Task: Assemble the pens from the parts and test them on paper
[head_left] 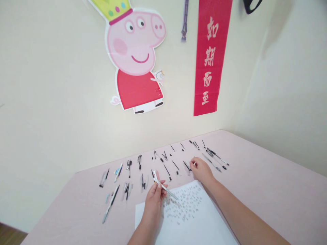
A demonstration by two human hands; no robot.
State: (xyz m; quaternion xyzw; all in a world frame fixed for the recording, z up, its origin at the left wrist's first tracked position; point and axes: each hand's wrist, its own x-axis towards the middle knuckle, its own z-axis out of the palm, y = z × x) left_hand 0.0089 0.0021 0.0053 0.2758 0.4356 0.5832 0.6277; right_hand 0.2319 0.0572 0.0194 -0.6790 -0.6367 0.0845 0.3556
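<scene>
A slim white and grey pen slants across the fingers of my left hand, which is closed around it above a sheet of white paper. Small dark marks or bits are scattered over the upper part of the sheet; I cannot tell which. Beyond the paper's top edge, my right hand is low over the table with its fingertips pinched together. What they hold, if anything, is too small to make out. Right beside those fingertips lie dark pen parts.
Pens and pen parts lie in small groups across the pink table. A long pen lies at the left, and several more pens are at the right. Behind the table, a wall carries a pig cutout and a red banner.
</scene>
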